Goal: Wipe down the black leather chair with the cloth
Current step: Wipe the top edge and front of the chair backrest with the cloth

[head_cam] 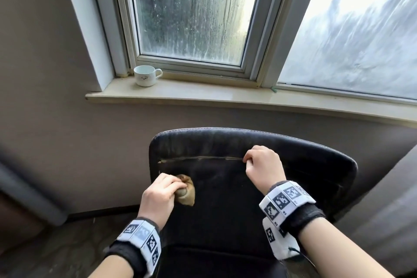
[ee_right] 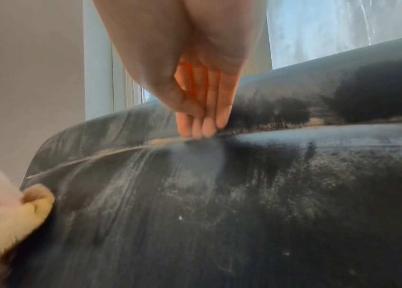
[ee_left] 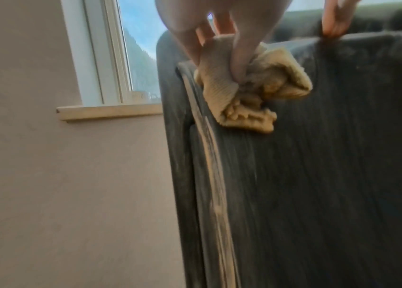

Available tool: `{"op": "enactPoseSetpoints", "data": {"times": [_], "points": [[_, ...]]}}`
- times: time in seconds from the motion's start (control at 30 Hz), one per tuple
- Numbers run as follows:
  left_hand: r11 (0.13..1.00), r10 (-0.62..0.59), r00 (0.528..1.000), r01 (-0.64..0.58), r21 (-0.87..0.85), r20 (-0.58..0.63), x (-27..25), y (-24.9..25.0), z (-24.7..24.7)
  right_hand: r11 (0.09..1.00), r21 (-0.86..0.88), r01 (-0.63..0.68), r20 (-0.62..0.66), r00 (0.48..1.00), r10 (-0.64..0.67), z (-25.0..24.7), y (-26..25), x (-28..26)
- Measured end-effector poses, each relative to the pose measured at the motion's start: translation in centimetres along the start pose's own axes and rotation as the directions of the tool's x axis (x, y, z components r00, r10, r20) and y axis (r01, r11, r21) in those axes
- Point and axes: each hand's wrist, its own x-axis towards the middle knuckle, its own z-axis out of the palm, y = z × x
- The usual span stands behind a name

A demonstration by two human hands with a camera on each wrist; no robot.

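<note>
A wet, streaked window (head_cam: 191, 11) fills the top of the frame above a pale windowsill (head_cam: 225, 95). At lower centre stands the black leather chair (head_cam: 225, 210), its worn backrest facing the viewer. The right hand (head_cam: 262, 166), right of centre, presses its straight fingertips (ee_right: 204, 130) into the backrest's upper seam. The left hand (head_cam: 161, 192), lower left, grips a bunched tan cloth (head_cam: 187, 193) against the backrest's left edge. A white cup (head_cam: 146, 75) sits on the sill, upper left.
</note>
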Motion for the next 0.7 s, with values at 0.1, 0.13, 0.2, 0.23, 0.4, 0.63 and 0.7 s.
{"op": "enactPoseSetpoints", "data": {"times": [0.1,0.13,0.2,0.23,0.4,0.63,0.7], "points": [[0.999,0.030,0.988,-0.034,-0.024,-0.152,3.4,0.5,-1.5,0.998,-0.055,-0.039,0.029,0.999,0.041,-0.2,-0.7,0.1],[1.000,0.014,0.978,-0.018,-0.019,-0.206,4.8,0.5,-1.9,0.996,-0.076,-0.055,0.036,0.998,0.058,-0.3,-0.8,0.2],[0.999,-0.041,0.972,0.041,-0.006,-0.230,6.2,0.0,-2.2,0.994,-0.088,-0.069,0.034,0.997,0.073,-0.2,-0.9,0.2],[0.998,-0.062,0.976,0.065,0.005,-0.208,6.0,-0.4,-2.0,0.994,-0.088,-0.065,0.029,0.997,0.068,-0.1,-0.9,0.3],[0.969,-0.244,0.965,0.247,0.024,-0.095,0.6,-1.9,-0.6,0.995,-0.087,-0.048,0.016,0.999,0.049,0.0,-0.4,0.1],[0.974,-0.227,0.946,0.227,-0.027,-0.231,4.1,-0.9,-2.6,0.998,-0.054,-0.038,-0.066,0.997,0.034,0.7,-1.4,-0.3],[0.965,-0.258,0.949,0.260,-0.011,-0.182,3.9,-0.6,-1.9,0.988,0.041,0.150,-0.210,0.968,-0.138,1.6,-2.9,-1.5]]}}
